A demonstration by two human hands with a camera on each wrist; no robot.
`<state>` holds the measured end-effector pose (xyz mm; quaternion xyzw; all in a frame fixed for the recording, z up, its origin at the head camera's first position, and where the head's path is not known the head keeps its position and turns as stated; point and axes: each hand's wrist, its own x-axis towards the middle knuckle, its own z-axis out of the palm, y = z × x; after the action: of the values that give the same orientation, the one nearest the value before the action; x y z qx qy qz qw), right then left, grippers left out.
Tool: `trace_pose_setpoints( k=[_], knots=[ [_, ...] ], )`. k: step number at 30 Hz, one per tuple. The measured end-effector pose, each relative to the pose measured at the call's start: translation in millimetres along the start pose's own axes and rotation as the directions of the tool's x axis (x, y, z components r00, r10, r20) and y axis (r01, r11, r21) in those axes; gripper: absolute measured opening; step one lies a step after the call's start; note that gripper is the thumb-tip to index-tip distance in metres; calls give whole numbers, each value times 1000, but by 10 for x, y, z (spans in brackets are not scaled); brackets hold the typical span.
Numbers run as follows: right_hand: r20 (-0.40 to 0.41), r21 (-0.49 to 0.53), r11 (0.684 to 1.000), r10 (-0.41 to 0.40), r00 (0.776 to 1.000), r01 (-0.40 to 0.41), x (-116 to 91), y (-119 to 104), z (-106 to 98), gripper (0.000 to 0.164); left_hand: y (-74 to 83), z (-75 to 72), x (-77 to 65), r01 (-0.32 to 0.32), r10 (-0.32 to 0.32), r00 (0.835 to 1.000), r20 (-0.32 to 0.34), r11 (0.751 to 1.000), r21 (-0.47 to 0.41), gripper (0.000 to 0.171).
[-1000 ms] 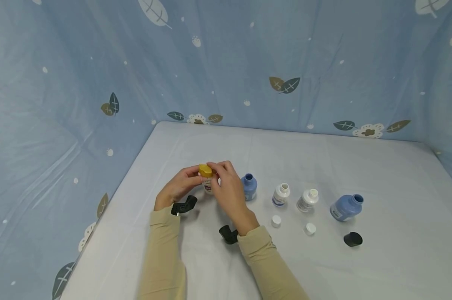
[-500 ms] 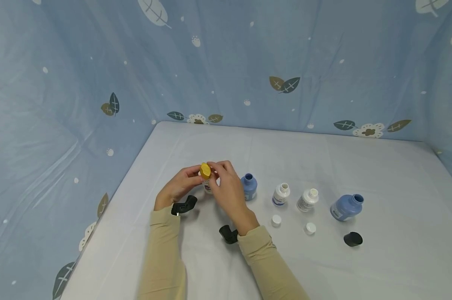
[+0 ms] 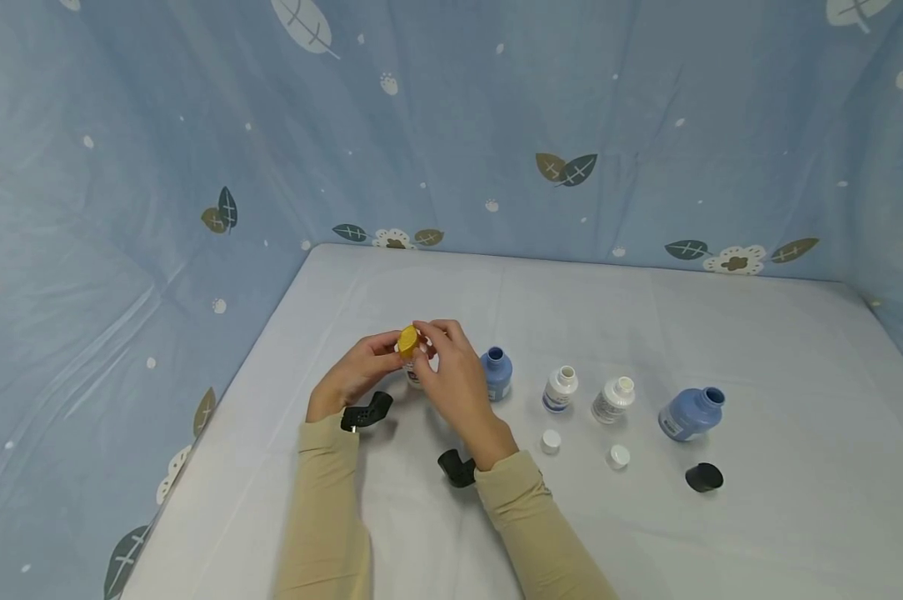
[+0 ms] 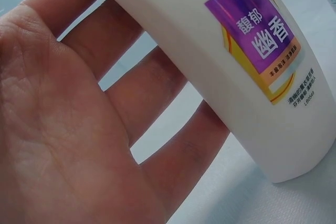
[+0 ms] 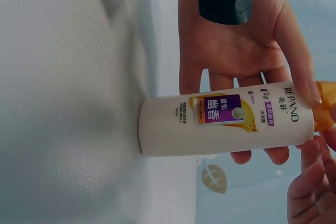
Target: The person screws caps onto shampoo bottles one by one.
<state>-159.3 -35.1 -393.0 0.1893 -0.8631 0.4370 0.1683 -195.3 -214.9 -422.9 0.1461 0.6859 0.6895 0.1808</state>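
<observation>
A white body wash bottle (image 5: 184,140) with a purple and gold label stands upright on the white surface; the left wrist view shows the bottle (image 4: 210,51) up close. My left hand (image 3: 357,371) holds it near the neck, thumb in front and fingers behind, the palm apart from it. On top is a yellow cap (image 3: 408,340), which my right hand (image 3: 455,375) pinches between thumb and fingers. In the right wrist view, the right fingertips (image 5: 307,182) meet the cap at the edge. The neck is mostly hidden by fingers.
Right of my hands stand an uncapped blue bottle (image 3: 496,375), two uncapped white bottles (image 3: 560,389) and another blue bottle (image 3: 690,414). Nearer lie two white caps (image 3: 551,442) and a black cap (image 3: 704,477). Blue patterned cloth (image 3: 436,125) walls the table.
The yellow cap has turned on the bottle under my right fingers, its long side swinging from sideways to slanted. My left hand and the bottle have stayed in place.
</observation>
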Motion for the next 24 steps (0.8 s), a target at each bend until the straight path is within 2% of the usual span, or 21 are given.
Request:
trace_pose_setpoints(
  k=[12, 16, 24],
  knots=[
    [48, 21, 1000, 6, 999, -7, 4, 0, -13, 41, -9, -10, 0, 4, -4, 1000, -1, 1000, -1, 45],
    [68, 39, 999, 9, 998, -12, 1, 5, -7, 43, -10, -13, 1, -3, 3, 1000, 8, 1000, -2, 43],
    [32, 53, 999, 4, 999, -6, -10, 4, -10, 40, -1, 2, 2, 5, -5, 1000, 5, 1000, 0, 36]
  ],
)
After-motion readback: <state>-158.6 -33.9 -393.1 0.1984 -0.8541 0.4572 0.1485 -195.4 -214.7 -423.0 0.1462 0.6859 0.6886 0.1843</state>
